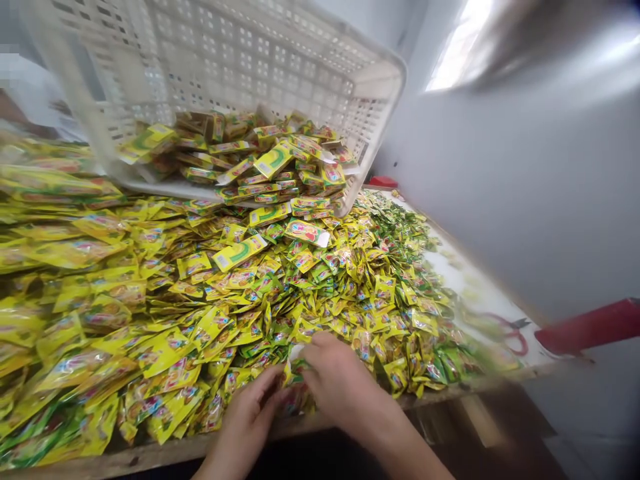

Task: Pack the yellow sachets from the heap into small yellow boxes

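At the near edge of the table, my left hand (253,413) and my right hand (337,373) are close together with curled fingers. Between them is a small box (296,353), yellow-green with a white flap, mostly hidden by the fingers. Both hands appear closed on it. Shiny yellow and green sachets (220,320) lie heaped around and beyond my hands. Several small yellow boxes (273,160) with white flaps spill from a tilted white plastic basket (280,60) onto the heap.
Red-handled scissors (515,337) lie at the table's right side, beside a red tube-like object (590,330). A white wall (550,180) borders the table on the right. Part of another person (35,93) shows at the far left. A small red object (383,181) sits behind the basket.
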